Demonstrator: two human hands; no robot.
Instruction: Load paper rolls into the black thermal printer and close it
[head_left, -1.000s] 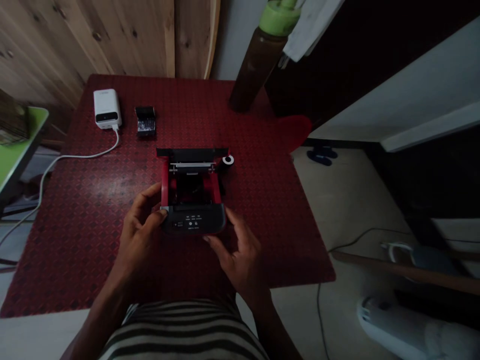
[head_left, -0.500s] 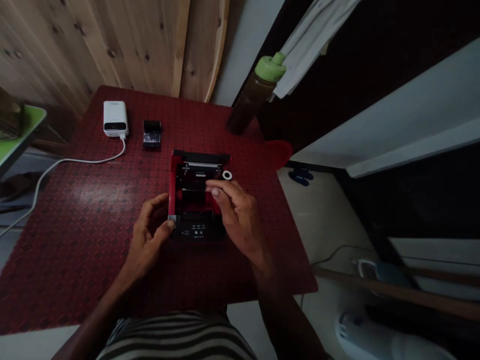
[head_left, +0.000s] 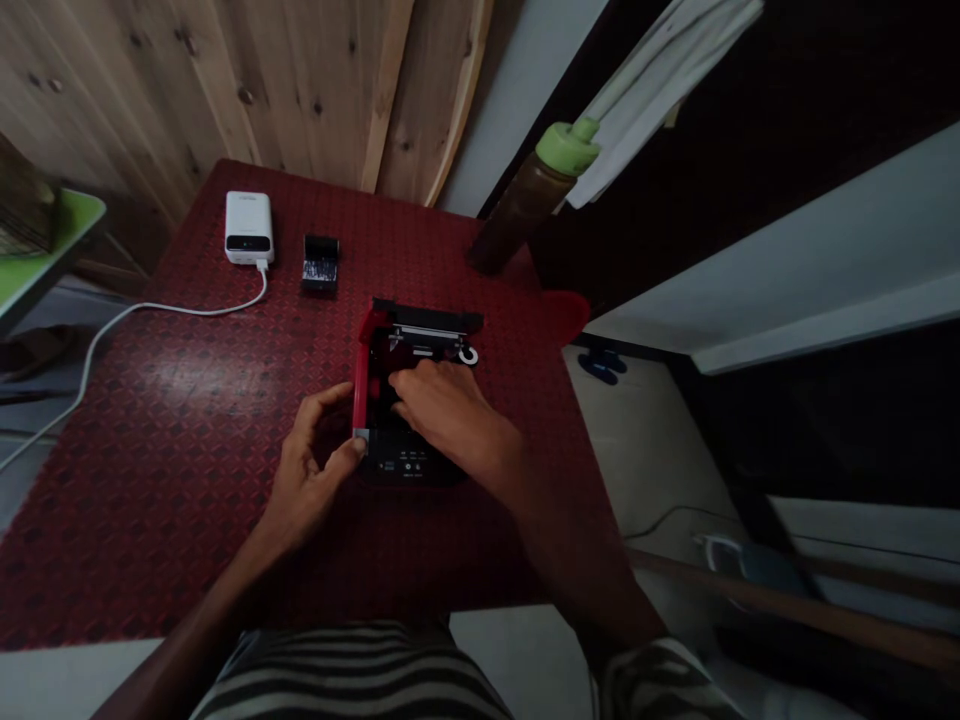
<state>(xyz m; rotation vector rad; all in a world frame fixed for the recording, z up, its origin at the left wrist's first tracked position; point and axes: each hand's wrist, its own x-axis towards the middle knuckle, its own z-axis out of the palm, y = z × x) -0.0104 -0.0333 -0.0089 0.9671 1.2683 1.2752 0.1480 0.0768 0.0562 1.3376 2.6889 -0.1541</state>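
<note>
A small red-and-black printer [head_left: 361,385] sits on the table with its top lid raised at the back and its inner bay exposed. Icons mark its black front panel [head_left: 411,462]. My left hand [head_left: 309,465] steadies its left side, thumb on the grey front corner and fingers bent along the wall. Over the bay, my right hand [head_left: 454,405] reaches in with curled fingers; the fingertips and anything between them are hidden. A white ring [head_left: 469,356] shows at the printer's right rear, just beyond my right hand. Behind it lies a small black roll-like piece [head_left: 321,262].
The red patterned table [head_left: 187,480] carries a white power bank [head_left: 249,225] with a white cable [head_left: 180,312] trailing off left. A brown bottle with a green cap [head_left: 525,205] stands at the back right, near a red round object [head_left: 566,317]. Wooden boards [head_left: 292,80] rise behind.
My right hand has moved left and down into the printer's bay, its fingers now curled and covering more of it. My left hand keeps its place on the printer. The view has shifted slightly.
</note>
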